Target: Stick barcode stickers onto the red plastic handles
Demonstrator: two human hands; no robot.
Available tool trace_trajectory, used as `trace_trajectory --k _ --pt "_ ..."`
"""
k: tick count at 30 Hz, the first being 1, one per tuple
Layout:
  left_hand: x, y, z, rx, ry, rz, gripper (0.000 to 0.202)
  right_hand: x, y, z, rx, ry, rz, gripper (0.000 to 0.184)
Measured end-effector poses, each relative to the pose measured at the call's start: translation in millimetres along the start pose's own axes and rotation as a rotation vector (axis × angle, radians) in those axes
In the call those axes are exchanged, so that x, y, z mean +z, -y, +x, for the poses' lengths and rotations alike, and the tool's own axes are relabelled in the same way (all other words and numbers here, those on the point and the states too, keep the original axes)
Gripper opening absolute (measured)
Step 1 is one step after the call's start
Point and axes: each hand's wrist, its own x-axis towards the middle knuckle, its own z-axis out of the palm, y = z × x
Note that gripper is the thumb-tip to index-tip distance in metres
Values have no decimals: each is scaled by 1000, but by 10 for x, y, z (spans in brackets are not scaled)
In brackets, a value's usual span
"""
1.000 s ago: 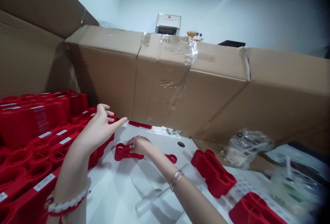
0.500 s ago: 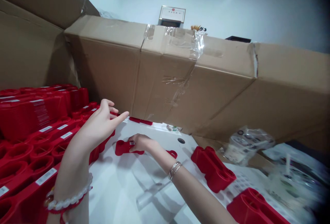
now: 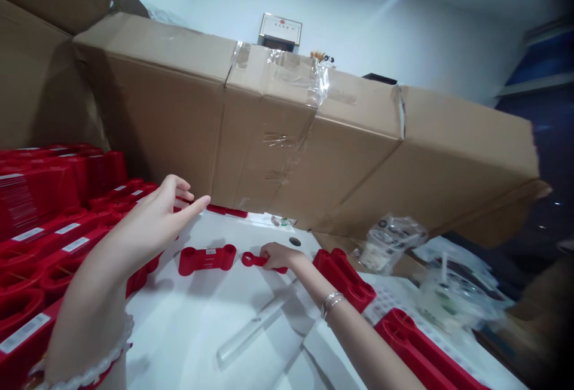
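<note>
My right hand is closed on a small flat red part with a ring at its end, on the white table. Left of it lies a labelled red holder with rounded ends, touched by neither hand. My left hand is raised with thumb and fingers apart, holding nothing, in front of the stacked red holders on the left. The far end of the red part is partly hidden by my right hand.
A tall cardboard wall runs along the back. More red holders lie on the right, near a white label sheet. Plastic bags sit behind them. A clear tube lies in front. A round hole pierces the table.
My right hand has left the labelled red holder on the table and moved right to grip the flat red part. My left hand stays raised. The camera view has turned a little right.
</note>
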Motion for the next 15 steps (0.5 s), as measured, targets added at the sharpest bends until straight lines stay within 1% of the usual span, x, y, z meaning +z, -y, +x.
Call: trace_trajectory --k 2,5,10,12,13,15 --pt "46 -7 20 9 28 19 56 13 9 -1 18 46 -5 32" --pt "126 -19 46 15 102 63 54 -10 8 3 26 79 8 33" --pt "282 -108 38 63 281 221 50 -5 -51 -16 18 109 53 34" --pt "384 -156 19 109 388 233 43 -10 -82 -25 12 102 71 33" --pt "458 -174 11 134 459 242 38 -23 -101 -32 9 91 79 33" --pt "664 -184 6 180 652 283 28 -75 -152 -63 8 49 94 33"
